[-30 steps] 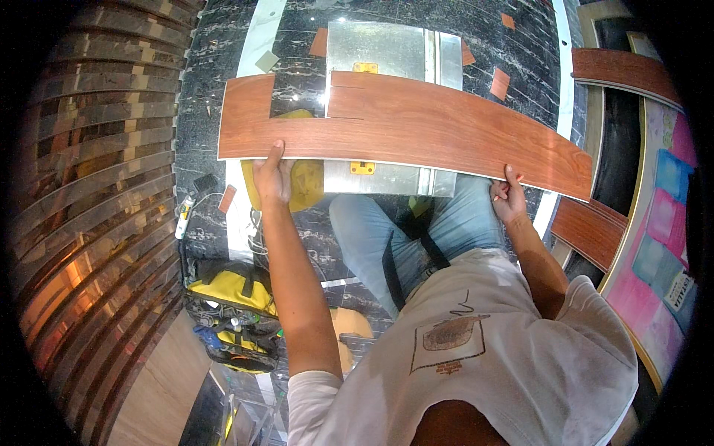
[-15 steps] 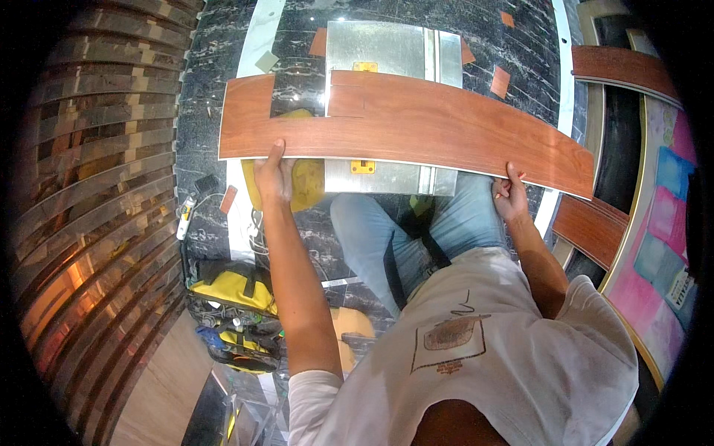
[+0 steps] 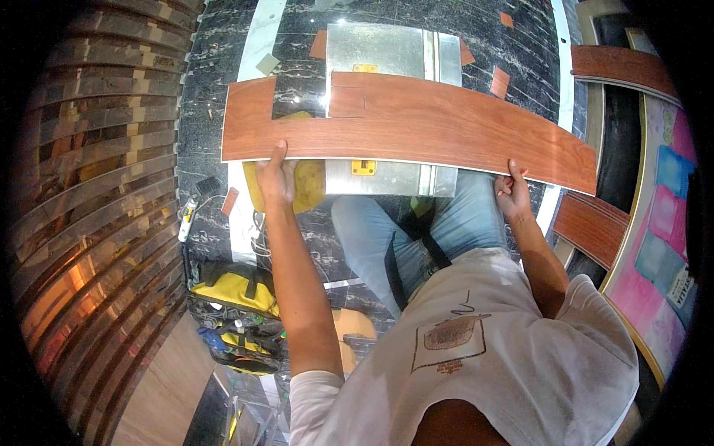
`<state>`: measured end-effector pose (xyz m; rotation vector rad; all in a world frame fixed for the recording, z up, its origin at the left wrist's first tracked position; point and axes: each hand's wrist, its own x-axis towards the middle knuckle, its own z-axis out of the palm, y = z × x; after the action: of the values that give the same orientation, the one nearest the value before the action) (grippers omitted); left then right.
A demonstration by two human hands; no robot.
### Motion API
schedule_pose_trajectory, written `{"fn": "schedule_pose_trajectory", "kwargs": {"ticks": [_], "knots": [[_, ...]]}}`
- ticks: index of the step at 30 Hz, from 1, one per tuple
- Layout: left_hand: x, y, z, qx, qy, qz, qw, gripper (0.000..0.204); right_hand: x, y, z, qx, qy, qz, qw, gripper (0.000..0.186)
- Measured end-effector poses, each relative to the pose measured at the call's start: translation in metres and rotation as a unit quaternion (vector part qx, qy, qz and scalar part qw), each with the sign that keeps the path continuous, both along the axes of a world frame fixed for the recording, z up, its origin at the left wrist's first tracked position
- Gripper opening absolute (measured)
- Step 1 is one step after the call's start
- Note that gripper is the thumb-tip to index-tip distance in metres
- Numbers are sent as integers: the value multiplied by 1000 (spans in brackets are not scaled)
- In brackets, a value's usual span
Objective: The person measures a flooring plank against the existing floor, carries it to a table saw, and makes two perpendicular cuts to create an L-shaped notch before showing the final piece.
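A long reddish-brown wood-look plank (image 3: pixel 439 130) lies across a silver metal saw table (image 3: pixel 387 48), its pale edge toward me. A rectangular notch is cut from its far edge near the left end, and thin cut lines show just right of the notch. My left hand (image 3: pixel 275 178) grips the near edge by the left end, thumb on top and fingers underneath. Near the right end, my right hand (image 3: pixel 512 195) holds the same edge, its fingers partly hidden below. Yellow fittings (image 3: pixel 363 168) show on the metal top, and a yellow body (image 3: pixel 309 186) sticks out under the plank.
Small plank offcuts (image 3: pixel 500 82) lie scattered on the dark marbled floor. At left are a slatted screen (image 3: pixel 104 171), a sealant tube (image 3: pixel 187 218) and a yellow-black tool bag (image 3: pixel 238 286). More planks (image 3: pixel 591 227) and a colourful panel (image 3: pixel 654 238) stand at right.
The plank has shifted very slightly to the right over the metal table, both hands moving with it. Their hold looks the same.
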<state>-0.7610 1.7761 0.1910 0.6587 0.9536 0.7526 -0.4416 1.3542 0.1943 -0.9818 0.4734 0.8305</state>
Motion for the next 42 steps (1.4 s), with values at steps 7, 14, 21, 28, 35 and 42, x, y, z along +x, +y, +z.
{"fn": "schedule_pose_trajectory", "kwargs": {"ticks": [7, 14, 21, 28, 35, 42], "knots": [[0, -2, 0, -3, -14, 1, 1000, 47, 0, 5, 3, -5, 18, -29, 999, 12], [1, -1, -2, -8, -3, 0, 1000, 47, -1, 3, 1, -6, -14, 8, 1000, 14], [1, -1, -2, 1, -5, 4, 1000, 50, -1, 3, 1, -10, -18, 21, 1000, 17], [3, -3, 4, -4, -7, 1, 1000, 50, -3, 5, 5, -13, -8, 7, 1000, 16], [0, -5, 3, -10, 3, 15, 1000, 50, -2, 2, 3, 0, 25, -27, 999, 12], [-5, -6, -2, -14, -9, 16, 1000, 51, -2, -1, 3, -1, 27, -28, 999, 10]]}}
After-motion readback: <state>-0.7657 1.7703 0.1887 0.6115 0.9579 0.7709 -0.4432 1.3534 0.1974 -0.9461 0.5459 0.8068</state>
